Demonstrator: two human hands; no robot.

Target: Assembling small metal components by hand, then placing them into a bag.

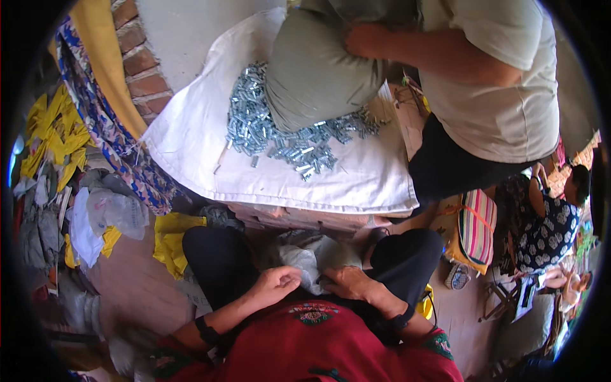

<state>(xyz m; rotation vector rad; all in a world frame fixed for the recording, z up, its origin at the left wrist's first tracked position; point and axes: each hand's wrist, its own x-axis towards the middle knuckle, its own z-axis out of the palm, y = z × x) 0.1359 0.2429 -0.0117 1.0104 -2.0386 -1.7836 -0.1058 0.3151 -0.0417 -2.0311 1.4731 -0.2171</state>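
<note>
Between my knees a pale, translucent plastic bag [298, 256] lies crumpled in my lap. My left hand [277, 284] is closed at the bag's left edge, its fingers curled and pinching there. On the other side my right hand [349, 281] is also closed, with bent fingers gripping the bag's near right edge. What the bag contains, if anything, cannot be made out. In front of me a heap of small silvery metal parts [248, 111] is spread on a white cloth [286, 191]. A large grey-green sack [318, 76] rests on the heap, touched by another person's hand [369, 39].
That person, in a light shirt [490, 95], stands at the far right of the cloth. Yellow and white bags [54, 137] are piled on the left. A striped cushion [477, 223] lies to the right, near a seated person [547, 216]. A brick wall [143, 63] rises at the far left.
</note>
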